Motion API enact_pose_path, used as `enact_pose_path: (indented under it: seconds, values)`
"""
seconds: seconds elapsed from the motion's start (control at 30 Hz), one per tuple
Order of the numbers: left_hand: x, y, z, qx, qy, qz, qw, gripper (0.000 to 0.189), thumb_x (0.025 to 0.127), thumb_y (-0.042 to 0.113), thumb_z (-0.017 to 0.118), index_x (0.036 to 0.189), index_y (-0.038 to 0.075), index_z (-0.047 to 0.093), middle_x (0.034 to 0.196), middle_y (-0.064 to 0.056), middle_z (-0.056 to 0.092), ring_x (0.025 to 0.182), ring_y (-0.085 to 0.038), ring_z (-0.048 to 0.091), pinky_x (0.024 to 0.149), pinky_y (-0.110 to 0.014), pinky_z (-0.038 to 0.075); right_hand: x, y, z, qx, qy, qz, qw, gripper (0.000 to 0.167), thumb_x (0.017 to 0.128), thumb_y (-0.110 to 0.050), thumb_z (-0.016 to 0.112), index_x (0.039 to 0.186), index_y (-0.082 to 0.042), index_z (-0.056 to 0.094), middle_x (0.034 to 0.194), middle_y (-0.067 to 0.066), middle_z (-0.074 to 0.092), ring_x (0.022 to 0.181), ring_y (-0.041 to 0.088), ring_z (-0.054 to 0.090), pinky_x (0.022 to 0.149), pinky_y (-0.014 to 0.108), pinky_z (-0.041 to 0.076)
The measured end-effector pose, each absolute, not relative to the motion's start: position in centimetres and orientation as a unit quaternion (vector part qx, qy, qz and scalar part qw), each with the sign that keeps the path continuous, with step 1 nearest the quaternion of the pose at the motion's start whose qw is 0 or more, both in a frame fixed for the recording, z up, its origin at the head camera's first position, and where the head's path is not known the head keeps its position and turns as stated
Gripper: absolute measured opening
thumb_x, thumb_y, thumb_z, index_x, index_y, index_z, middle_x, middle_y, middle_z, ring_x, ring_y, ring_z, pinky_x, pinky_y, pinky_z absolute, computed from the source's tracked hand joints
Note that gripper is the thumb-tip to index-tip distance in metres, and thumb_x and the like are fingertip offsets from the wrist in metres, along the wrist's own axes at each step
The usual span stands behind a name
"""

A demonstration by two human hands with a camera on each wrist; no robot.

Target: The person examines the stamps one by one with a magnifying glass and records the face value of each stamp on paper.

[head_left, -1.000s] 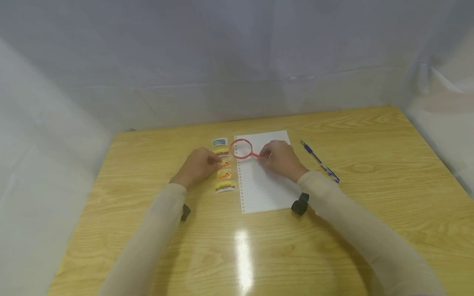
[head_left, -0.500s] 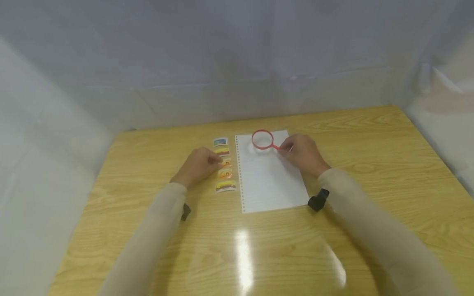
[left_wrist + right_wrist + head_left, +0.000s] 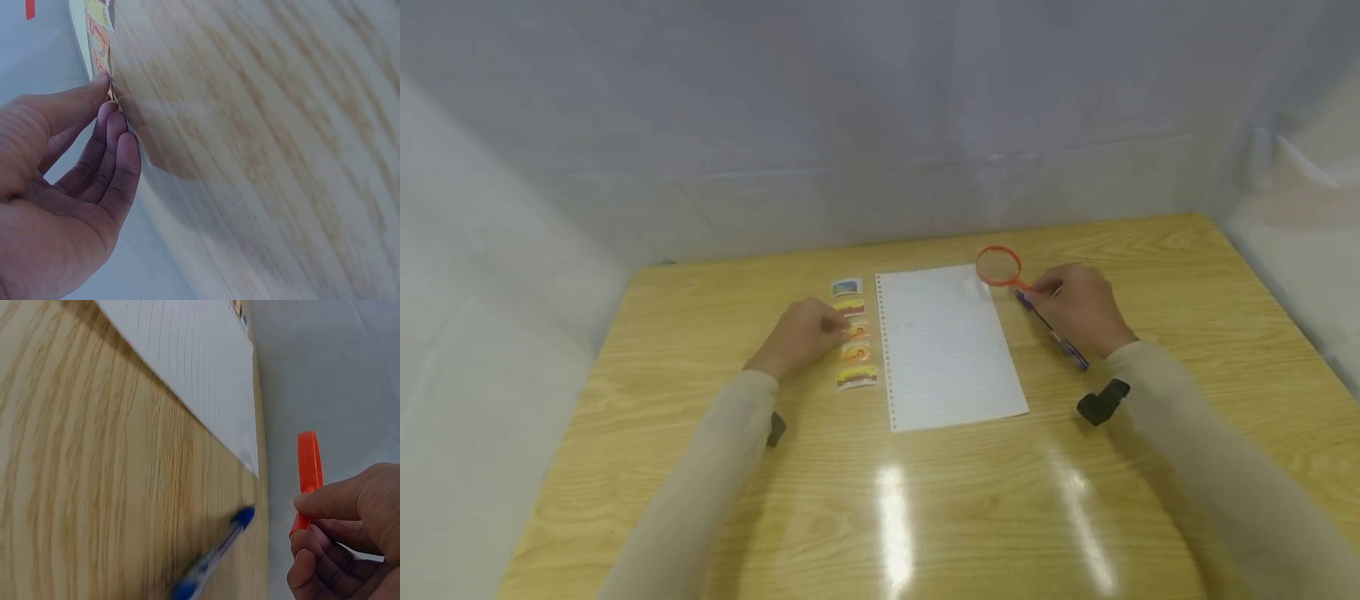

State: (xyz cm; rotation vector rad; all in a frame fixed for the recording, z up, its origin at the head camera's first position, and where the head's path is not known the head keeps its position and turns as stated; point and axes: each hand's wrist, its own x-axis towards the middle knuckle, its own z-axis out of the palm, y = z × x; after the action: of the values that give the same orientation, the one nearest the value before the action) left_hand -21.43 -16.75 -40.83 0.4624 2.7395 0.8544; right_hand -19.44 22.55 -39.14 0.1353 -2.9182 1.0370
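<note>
left hand (image 3: 805, 336) at the picture cards (image 3: 856, 353), right hand (image 3: 1078, 307) gripping the magnifying glass (image 3: 1017, 281)

i start at the left, where a pale sleeve (image 3: 711, 483) leads up to the left hand, with a dark camera (image 3: 777, 431) at its wrist. the thumb and fingertips come together at the left edge of the third card (image 3: 860, 331) of five in a column; from here i can't tell whether they pinch it or only rest on it. the top card (image 3: 846, 287) is mostly blue, the others mainly yellow and orange or red. just beside the column i see a lined sheet of paper (image 3: 947, 358) lying flat, its punched edge toward the cards. the orange-red ring of the magnifying glass shows over the paper's far right corner, raised off the wooden table (image 3: 985, 517). right of the paper, apart from it, a blue pen (image 3: 214, 555) lies slantwise on the wood, one end below the handle in my head view. farthest right, the right hand has thumb and fingers clamped on that handle. in the right wrist view i get the ring nearly edge-on, above the thumb.
</note>
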Motion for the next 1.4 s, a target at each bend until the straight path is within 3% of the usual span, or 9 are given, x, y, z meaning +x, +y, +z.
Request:
enact_pose_path:
  seconds: [0.43,0.77,1.0,1.4]
  values:
    - [-21.3,-16.8,-40.7,0.154,0.933,0.300,0.123,0.023,0.096,0.015,0.072,0.115,0.002,0.075,0.118,-0.015,0.071,0.110,-0.031,0.066,0.098,-0.045,0.054,-17.4,27.8,-40.2,0.013,-0.948,0.317,0.029,0.027,0.095,-0.021,0.070,0.098,0.005,0.076,0.090,0.018,0.073,0.079,0.031,0.067,0.062,0.034,0.051]
    - [-21.3,-16.8,-40.8,0.155,0.933,0.300,0.123,0.022,0.097,0.016,0.070,0.113,0.003,0.075,0.117,-0.014,0.072,0.114,-0.033,0.064,0.104,-0.048,0.050,-16.4,29.7,-41.4,-0.002,-0.953,0.302,0.029,0.029,0.095,-0.021,0.070,0.098,0.008,0.075,0.091,0.023,0.074,0.079,0.035,0.069,0.062,0.036,0.054]
    - [-21.3,-16.8,-40.9,0.154,0.933,0.301,0.122,0.021,0.097,0.016,0.070,0.113,0.003,0.076,0.117,-0.013,0.072,0.113,-0.032,0.065,0.103,-0.047,0.051,-16.0,30.0,-41.7,-0.008,-0.954,0.299,0.024,0.028,0.095,-0.019,0.071,0.097,0.008,0.075,0.087,0.021,0.073,0.074,0.031,0.067,0.058,0.030,0.050]
    - [-21.3,-16.9,-40.9,0.154,0.930,0.309,0.125,0.022,0.097,0.015,0.070,0.114,0.002,0.075,0.119,-0.014,0.072,0.114,-0.032,0.065,0.103,-0.047,0.052,-15.6,30.1,-42.1,0.001,-0.953,0.300,0.043,0.023,0.093,-0.014,0.073,0.092,0.008,0.075,0.079,0.017,0.073,0.065,0.020,0.064,0.057,0.031,0.050]
